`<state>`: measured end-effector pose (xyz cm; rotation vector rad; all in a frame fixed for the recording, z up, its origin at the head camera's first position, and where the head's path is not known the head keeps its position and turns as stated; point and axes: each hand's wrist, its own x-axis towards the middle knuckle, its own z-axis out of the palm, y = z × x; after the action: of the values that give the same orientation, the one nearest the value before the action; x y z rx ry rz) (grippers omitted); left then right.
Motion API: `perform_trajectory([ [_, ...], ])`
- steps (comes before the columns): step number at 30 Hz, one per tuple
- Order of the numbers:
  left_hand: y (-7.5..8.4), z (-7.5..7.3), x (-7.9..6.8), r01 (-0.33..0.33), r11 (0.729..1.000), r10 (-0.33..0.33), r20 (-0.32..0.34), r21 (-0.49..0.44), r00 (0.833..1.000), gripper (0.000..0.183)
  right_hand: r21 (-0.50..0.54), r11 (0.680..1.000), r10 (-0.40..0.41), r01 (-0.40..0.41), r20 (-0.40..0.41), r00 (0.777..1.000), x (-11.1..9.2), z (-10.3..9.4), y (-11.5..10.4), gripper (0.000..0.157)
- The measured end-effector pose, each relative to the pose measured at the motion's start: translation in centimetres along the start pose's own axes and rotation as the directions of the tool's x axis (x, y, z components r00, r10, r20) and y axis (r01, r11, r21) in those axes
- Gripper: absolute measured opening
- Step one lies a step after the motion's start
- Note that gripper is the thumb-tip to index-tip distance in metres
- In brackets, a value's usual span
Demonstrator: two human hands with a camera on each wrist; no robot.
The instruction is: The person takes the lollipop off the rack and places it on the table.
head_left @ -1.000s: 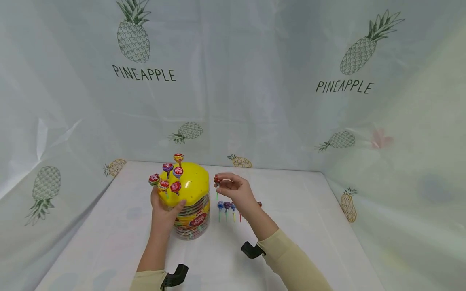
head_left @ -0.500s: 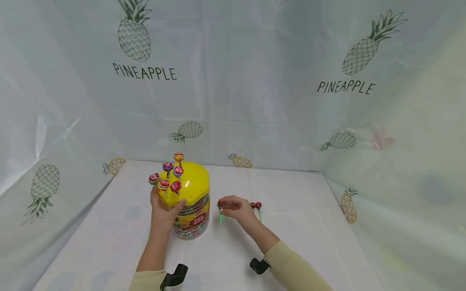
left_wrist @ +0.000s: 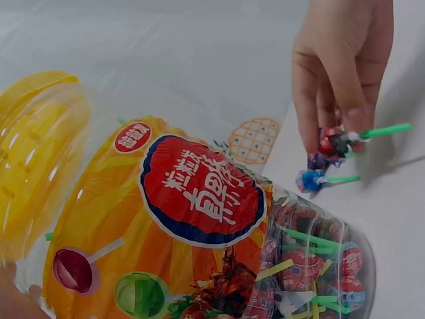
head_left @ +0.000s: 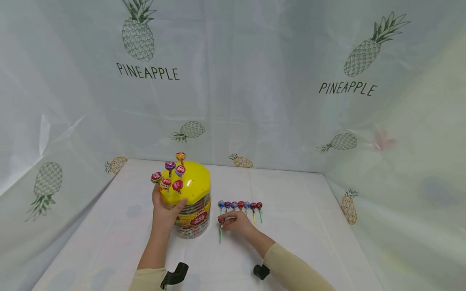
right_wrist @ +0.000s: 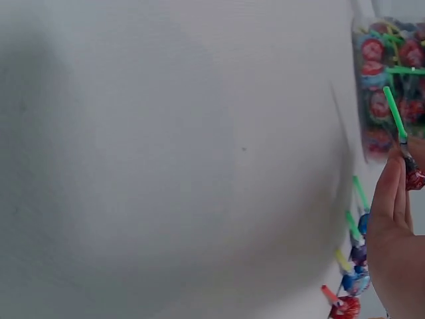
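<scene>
A clear candy jar [head_left: 193, 220] with a yellow lid [head_left: 196, 182] stands on the table. Several lollipops [head_left: 177, 186] stick up from the left side of that lid. My left hand [head_left: 164, 214] grips the jar just under the lid, thumb in front; its other fingers are mostly hidden. To the right of the jar, my right hand [head_left: 236, 223] pinches a red-wrapped lollipop [left_wrist: 332, 143], its green stick [right_wrist: 395, 113] pointing toward me in the head view. This lollipop is low over the table, in front of a row of lollipops; whether it touches the surface I cannot tell.
Behind the right hand, several lollipops [head_left: 246, 205] lie side by side in a row, sticks toward me. More wrapped lollipops [left_wrist: 299, 266] fill the jar. A white table [head_left: 291, 226] extends to a pineapple-print curtain [head_left: 255, 101] at the back and sides.
My right hand has brought the red lollipop down from beside the lid and toward me, uncovering the row behind it. The left hand keeps its hold on the jar.
</scene>
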<state>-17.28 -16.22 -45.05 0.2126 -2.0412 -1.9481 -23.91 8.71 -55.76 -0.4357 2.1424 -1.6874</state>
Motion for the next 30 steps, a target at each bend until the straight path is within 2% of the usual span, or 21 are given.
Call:
perform_trajectory([
  [7, -0.2, 0.0, 0.2, 0.015, 1.0, -0.015, -0.005, 0.015, 1.0, 0.1, -0.084, 0.992, 0.088, -0.09, -0.026, 0.996, 0.4, 0.6, 1.1, 0.03],
  [19, -0.1, 0.0, 0.0, -0.003, 1.0, 0.003, -0.002, -0.008, 1.0, 0.098, -0.239, 0.967, 0.069, -0.088, -0.087, 0.994, 0.3, 1.8, 0.6, 0.029],
  [30, 0.0, 0.0, -0.1, -0.015, 1.0, 0.015, -0.001, -0.018, 1.0, 0.096, -0.245, 0.965, 0.078, -0.095, -0.078, 0.994, 0.4, 1.8, 0.8, 0.028],
])
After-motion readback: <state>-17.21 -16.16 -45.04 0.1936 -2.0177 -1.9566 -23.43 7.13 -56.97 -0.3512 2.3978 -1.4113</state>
